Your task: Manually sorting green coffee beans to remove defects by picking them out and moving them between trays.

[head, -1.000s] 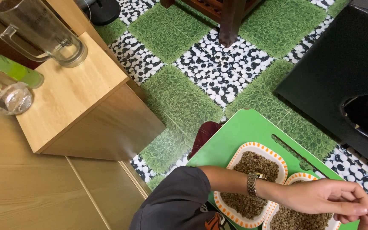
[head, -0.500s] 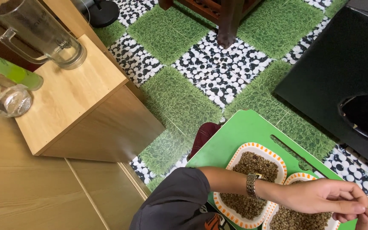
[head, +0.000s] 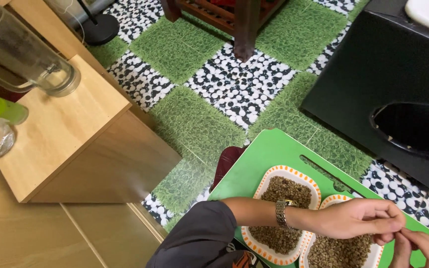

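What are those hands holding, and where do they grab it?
Cannot be told: the left hand and right hand pinch fingertips together above the bean plates, hiding anything between them.

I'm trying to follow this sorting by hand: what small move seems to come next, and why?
Probably lowering the pinched fingertips to one of the plates. The left hand and right hand meet fingertip to fingertip just above the right plate of brownish beans, beside the fuller left plate on the green tray.

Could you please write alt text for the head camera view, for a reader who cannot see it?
The person's left hand and right hand meet fingertip to fingertip above two orange-rimmed dishes of small brown beans on a green tray. The tray sits over a floor of grass-print and pebble-print tiles; a glass jug stands on a wooden cabinet at left.
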